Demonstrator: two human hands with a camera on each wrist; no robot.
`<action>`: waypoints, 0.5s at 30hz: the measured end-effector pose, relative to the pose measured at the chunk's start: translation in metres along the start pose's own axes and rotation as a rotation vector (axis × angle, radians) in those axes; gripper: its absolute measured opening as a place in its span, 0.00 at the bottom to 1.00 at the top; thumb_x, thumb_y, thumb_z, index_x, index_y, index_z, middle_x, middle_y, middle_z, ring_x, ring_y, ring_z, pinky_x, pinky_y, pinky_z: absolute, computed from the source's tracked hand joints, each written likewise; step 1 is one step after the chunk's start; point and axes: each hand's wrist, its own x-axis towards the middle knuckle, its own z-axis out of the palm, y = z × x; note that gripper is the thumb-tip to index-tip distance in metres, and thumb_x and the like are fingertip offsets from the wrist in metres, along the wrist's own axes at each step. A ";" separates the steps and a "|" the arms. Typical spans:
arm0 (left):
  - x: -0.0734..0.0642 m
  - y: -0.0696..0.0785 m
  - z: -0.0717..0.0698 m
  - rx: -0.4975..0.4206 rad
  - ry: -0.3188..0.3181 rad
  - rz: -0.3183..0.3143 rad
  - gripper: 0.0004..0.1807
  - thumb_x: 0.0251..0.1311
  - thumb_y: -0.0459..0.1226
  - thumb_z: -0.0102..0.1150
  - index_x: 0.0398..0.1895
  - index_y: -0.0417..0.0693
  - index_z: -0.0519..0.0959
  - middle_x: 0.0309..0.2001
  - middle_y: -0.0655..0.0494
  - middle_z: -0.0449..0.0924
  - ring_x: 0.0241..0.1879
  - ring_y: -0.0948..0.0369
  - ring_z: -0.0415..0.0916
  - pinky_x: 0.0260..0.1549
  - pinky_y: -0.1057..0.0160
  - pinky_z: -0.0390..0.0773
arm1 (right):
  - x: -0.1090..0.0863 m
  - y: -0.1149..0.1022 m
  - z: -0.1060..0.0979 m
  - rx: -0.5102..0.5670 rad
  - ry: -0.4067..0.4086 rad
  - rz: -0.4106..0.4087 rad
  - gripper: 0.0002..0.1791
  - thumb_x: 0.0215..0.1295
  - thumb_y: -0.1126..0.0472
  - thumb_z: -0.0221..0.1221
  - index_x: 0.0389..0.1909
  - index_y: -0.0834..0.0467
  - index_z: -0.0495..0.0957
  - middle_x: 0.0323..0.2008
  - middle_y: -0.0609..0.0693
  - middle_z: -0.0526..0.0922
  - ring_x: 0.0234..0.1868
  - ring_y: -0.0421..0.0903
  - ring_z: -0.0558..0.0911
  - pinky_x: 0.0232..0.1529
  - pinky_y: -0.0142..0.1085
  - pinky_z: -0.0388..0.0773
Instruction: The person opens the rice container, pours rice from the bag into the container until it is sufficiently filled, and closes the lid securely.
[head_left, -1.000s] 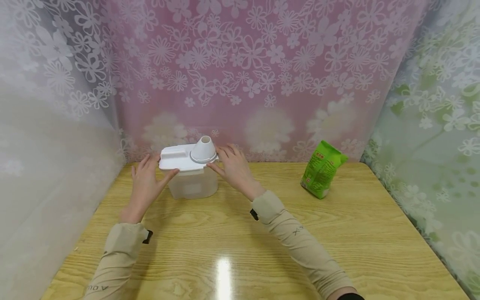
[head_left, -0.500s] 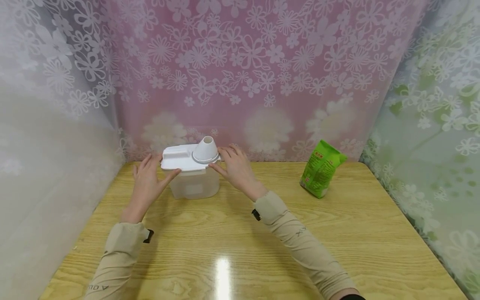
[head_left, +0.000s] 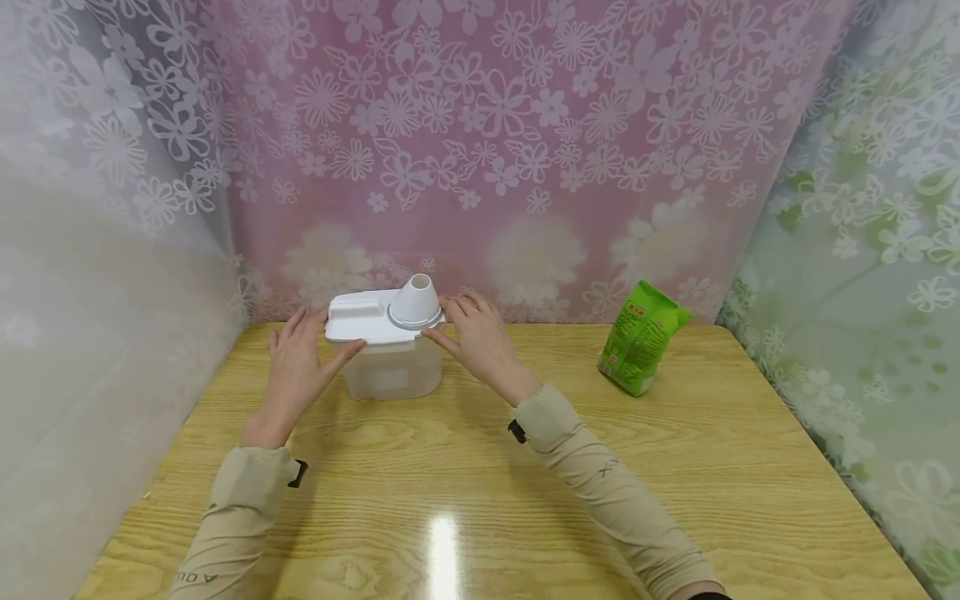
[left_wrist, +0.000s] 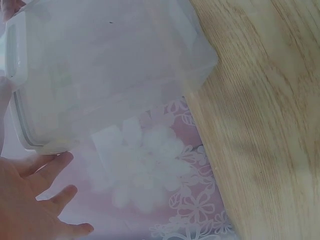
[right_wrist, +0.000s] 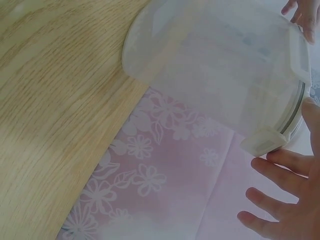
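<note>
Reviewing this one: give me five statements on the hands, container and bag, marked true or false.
1. The left hand and right hand both touch the white lid. True.
2. The green bag stands apart from the translucent container. True.
3. In the head view, the green bag is left of the translucent container. False: it is right.
4. The white cone narrows upward. True.
5. The right hand holds the green bag. False: it touches the white lid.

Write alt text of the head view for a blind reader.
A person's left hand and right hand grip the ends of the white lid on a translucent container at a wood-grain table. A white cone rises from the lid's right end; a green bag stands farther right, before floral curtains.
</note>
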 end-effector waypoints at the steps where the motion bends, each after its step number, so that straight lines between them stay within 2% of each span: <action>1: 0.000 0.000 0.000 0.001 0.000 0.000 0.46 0.62 0.59 0.64 0.74 0.40 0.65 0.69 0.37 0.69 0.76 0.37 0.50 0.64 0.20 0.41 | 0.000 0.000 0.000 0.000 0.003 -0.001 0.33 0.70 0.40 0.59 0.65 0.60 0.76 0.61 0.52 0.81 0.68 0.57 0.73 0.73 0.50 0.62; 9: 0.000 0.001 0.000 -0.001 -0.007 -0.004 0.47 0.61 0.60 0.64 0.75 0.40 0.64 0.71 0.38 0.68 0.76 0.37 0.49 0.66 0.22 0.38 | -0.001 0.000 -0.003 -0.007 -0.019 0.015 0.34 0.70 0.38 0.58 0.66 0.59 0.75 0.61 0.52 0.81 0.69 0.55 0.72 0.75 0.48 0.59; 15: -0.001 0.004 0.000 0.003 -0.028 -0.008 0.48 0.61 0.60 0.64 0.76 0.41 0.62 0.72 0.38 0.66 0.76 0.38 0.48 0.66 0.22 0.40 | -0.004 0.000 -0.006 0.003 -0.037 0.028 0.34 0.70 0.39 0.58 0.66 0.59 0.75 0.62 0.53 0.80 0.70 0.57 0.70 0.74 0.50 0.60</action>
